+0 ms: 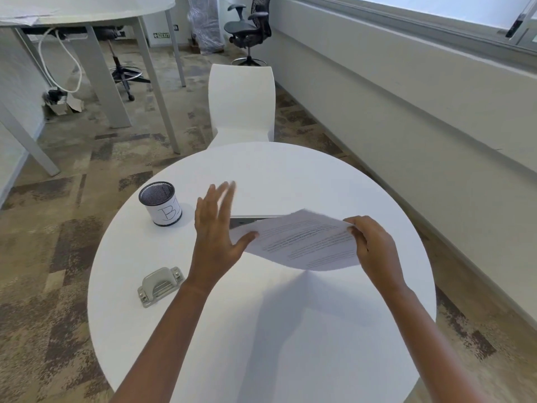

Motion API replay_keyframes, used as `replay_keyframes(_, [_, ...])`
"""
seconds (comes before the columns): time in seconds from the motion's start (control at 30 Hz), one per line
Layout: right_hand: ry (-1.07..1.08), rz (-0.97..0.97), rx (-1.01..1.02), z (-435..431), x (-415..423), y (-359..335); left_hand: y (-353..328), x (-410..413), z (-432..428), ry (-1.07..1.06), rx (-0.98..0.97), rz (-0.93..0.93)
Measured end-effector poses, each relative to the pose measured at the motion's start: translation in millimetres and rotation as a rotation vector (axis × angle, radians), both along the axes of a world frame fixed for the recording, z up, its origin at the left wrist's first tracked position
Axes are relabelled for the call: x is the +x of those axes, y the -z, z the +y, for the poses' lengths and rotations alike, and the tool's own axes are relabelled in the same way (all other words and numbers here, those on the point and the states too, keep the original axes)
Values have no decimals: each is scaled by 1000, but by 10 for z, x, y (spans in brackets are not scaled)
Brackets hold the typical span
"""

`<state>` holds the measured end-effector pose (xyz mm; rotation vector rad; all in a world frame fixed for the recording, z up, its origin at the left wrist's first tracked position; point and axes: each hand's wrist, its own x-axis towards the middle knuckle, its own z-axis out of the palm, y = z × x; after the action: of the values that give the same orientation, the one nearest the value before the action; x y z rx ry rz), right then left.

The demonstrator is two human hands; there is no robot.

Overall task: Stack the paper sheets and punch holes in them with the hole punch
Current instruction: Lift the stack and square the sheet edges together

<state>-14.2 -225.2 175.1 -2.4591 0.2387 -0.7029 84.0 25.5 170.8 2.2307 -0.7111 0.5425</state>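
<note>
A sheet of printed paper (302, 242) is lifted above the round white table (261, 330), sagging in the middle. My right hand (374, 248) pinches its right edge. My left hand (218, 231) is at the sheet's left edge with fingers spread straight and the thumb under the corner. Behind the lifted sheet lies a flat white stack of paper (261, 196) on the table. A silver hole punch (160, 285) sits near the table's left edge, left of my left forearm and touching neither hand.
A black mesh pen cup (160, 203) labelled B stands at the table's left rear. A white chair (241, 104) is tucked at the far side. A grey desk and office chairs stand further back; a wall runs along the right.
</note>
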Motion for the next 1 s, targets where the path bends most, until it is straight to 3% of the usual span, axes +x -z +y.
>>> replay_keyframes(0.07, [-47, -22, -73, 37, 3, -69, -6, -23, -13, 111, 45, 39])
replay_keyframes(0.17, [-113, -36, -188, 95, 6, -130, 16, -66, -52, 271, -55, 257])
replay_keyframes(0.3, [-78, -11, -247, 68, -24, -98, 98, -96, -94, 262, -164, 453])
replay_keyframes(0.5, [17, 112, -188, -215, -142, 5, 165, -89, -40, 183, -437, 589])
replay_keyframes(0.57, [35, 133, -48, -329, -181, 56, 204, -68, 2, 131, -500, 631])
replay_keyframes(0.8, [97, 92, 790, -515, -235, 314, 361, -21, 77, 21, -637, 751])
replay_keyframes(1.0, [82, 189, 908, -430, -238, 538, 529, -50, 89, -4, -680, 825])
